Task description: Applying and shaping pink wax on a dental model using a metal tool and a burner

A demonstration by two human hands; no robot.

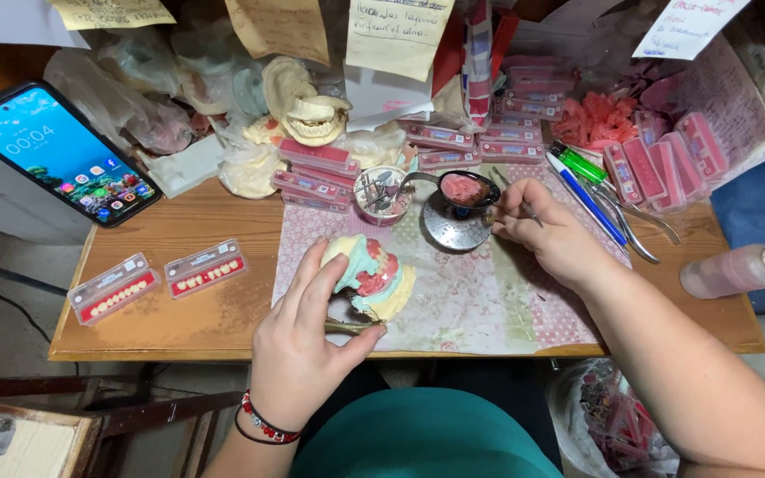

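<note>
My left hand (303,341) grips a plaster dental model (375,279) with pink wax and pale green material, mounted on a metal articulator frame at the table's front edge. My right hand (546,235) holds a thin metal instrument (519,196), its tip at a small dark ladle of pink wax (465,188). The ladle rests over a round metal burner (454,226) on the patterned mat (489,301).
Two clear strips of artificial teeth (157,279) lie at left. A phone (59,152) leans at the back left. Red tooth-card boxes (316,173), plaster casts (307,111), a cup of burs (382,193), pens and pliers (608,208) crowd the back. A pink bottle (732,270) lies at right.
</note>
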